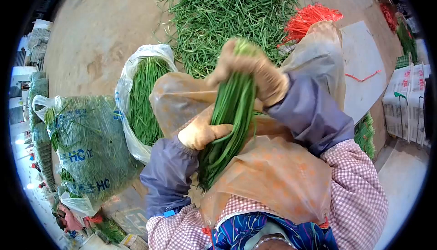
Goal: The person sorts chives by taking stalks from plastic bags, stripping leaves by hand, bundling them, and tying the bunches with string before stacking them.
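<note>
A thick bundle of long green stalks (234,100) slants across the middle of the view, above the apron-covered lap. My right hand (259,70), in a tan glove, is wrapped round its pale upper end and is slightly blurred. Lower down, my left hand (205,132), gloved too, holds the bundle from the left side with the thumb lying across the stalks. The leafy lower end hangs down past the left hand. Beyond the knees a big loose pile of green stalks (227,13) covers the floor.
Red ties (312,20) lie beside the right knee, near a pale board (362,68). At left stand an open white bag of stalks (145,100) and a filled clear bag (93,145). White crates (405,104) are stacked at far right. Bare floor (100,36) shows at upper left.
</note>
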`<state>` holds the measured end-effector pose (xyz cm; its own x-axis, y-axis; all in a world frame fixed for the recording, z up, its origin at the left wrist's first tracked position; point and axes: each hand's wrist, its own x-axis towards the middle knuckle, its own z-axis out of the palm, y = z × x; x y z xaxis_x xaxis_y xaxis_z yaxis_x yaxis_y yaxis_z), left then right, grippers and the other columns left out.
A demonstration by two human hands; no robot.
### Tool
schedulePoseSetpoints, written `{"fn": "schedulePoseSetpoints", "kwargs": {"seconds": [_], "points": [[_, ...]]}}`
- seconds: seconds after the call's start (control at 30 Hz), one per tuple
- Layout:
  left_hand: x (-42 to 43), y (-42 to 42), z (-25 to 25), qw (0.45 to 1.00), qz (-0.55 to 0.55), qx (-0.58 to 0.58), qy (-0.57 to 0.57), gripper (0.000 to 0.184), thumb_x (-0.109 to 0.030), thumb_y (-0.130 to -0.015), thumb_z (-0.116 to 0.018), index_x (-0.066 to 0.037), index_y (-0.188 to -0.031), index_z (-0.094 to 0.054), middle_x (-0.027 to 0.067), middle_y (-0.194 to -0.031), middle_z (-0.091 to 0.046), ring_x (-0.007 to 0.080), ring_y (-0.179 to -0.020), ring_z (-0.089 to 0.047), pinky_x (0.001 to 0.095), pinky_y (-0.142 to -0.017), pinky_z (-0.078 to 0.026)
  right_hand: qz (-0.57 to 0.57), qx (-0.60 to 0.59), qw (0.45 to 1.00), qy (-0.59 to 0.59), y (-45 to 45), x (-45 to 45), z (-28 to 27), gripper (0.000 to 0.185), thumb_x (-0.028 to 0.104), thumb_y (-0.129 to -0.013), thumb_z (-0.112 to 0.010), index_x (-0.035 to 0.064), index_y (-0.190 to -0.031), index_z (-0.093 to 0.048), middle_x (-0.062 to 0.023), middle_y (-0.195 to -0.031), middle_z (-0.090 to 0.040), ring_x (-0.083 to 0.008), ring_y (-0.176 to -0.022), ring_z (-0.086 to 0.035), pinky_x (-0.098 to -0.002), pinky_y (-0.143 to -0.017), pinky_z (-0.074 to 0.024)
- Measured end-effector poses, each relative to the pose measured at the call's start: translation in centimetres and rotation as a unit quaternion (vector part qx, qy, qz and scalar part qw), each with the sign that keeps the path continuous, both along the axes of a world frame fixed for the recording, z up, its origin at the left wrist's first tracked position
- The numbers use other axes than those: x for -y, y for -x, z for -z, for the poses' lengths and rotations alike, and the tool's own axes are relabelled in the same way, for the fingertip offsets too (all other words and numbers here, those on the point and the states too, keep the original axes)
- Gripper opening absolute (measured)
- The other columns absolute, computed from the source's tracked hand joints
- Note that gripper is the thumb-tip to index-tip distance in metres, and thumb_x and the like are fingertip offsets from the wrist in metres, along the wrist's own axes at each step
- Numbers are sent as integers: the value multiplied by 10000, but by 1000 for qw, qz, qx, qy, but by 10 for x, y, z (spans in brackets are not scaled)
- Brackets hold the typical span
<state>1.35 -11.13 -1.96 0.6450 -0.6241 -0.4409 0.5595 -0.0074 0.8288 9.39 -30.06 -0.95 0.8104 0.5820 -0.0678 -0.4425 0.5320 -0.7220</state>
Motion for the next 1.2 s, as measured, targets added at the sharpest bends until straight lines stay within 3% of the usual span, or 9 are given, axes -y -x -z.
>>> {"fn": "schedulePoseSetpoints", "kwargs": {"seconds": [0.23,0.37,0.43,0.5,0.83,0.97,1.1,1.13,1.2], "points": [[-16,1,7,989,106,71,-70,571,-43,-836,-564,3,-1389,-428,109,-1300,-565,178,-1182,-518,319,-1017,-396,184,62,970,-146,-86,122,-15,141,195,-936,-615,82,-853,-604,-35,-796,-607,-206,-853,-630,-413,-921,-522],[-27,-2,-21,968,-44,181,-168,543,15,-838,-577,34,-1366,-451,149,-1220,-606,208,-1128,-574,324,-981,-450,238,82,958,-135,-78,142,-11,93,170,-922,-632,97,-868,-611,-33,-835,-623,-217,-872,-635,-465,-910,-522],[-34,-14,-38,888,-144,339,-276,395,11,-868,-561,33,-1262,-543,133,-1138,-643,209,-1048,-621,321,-941,-476,252,79,955,-136,-75,141,-8,83,167,-913,-643,99,-885,-604,-37,-822,-616,-220,-861,-632,-459,-897,-523],[-23,-22,-60,851,-272,347,-287,333,-5,-889,-560,24,-1220,-570,123,-1093,-657,178,-995,-635,309,-895,-497,264,69,951,-143,-71,133,-5,77,166,-910,-645,103,-894,-604,-36,-815,-612,-216,-847,-629,-457,-895,-523],[-4,-41,-41,864,-287,369,-185,262,-187,-928,-640,4,-1107,-642,56,-998,-682,124,-880,-636,269,-779,-517,191,53,965,-173,-70,145,6,140,185,-914,-635,101,-837,-555,4,-771,-553,-177,-814,-602,-414,-912,-519],[-16,-65,-39,912,-277,287,-99,392,-195,-925,-636,1,-1256,-560,118,-1204,-614,193,-1139,-562,335,-1006,-418,147,51,966,-204,-76,147,11,170,201,-937,-610,94,-820,-546,4,-779,-544,-171,-819,-594,-405,-911,-528],[-4,-82,-26,942,-131,309,-30,857,-450,-838,-702,-22,-1466,-305,201,-1441,-422,298,-1370,-359,414,-1132,-270,145,23,965,-219,-77,146,13,179,185,-936,-605,93,-795,-543,-4,-768,-545,-180,-832,-590,-409,-913,-516],[5,-89,-19,947,-70,311,-50,1076,-661,-750,-660,-53,-1510,-199,206,-1504,-319,341,-1419,-247,476,-1158,-176,154,16,965,-214,-77,144,13,178,179,-934,-604,93,-791,-545,-6,-764,-548,-183,-829,-590,-409,-908,-514],[27,-94,-4,969,-27,246,9,1130,-679,-732,-671,-56,-1523,-158,214,-1516,-289,340,-1426,-225,484,-1153,-179,169,-8,964,-207,-77,143,11,181,165,-926,-606,92,-769,-554,-18,-750,-568,-188,-816,-593,-405,-890,-512]]}}
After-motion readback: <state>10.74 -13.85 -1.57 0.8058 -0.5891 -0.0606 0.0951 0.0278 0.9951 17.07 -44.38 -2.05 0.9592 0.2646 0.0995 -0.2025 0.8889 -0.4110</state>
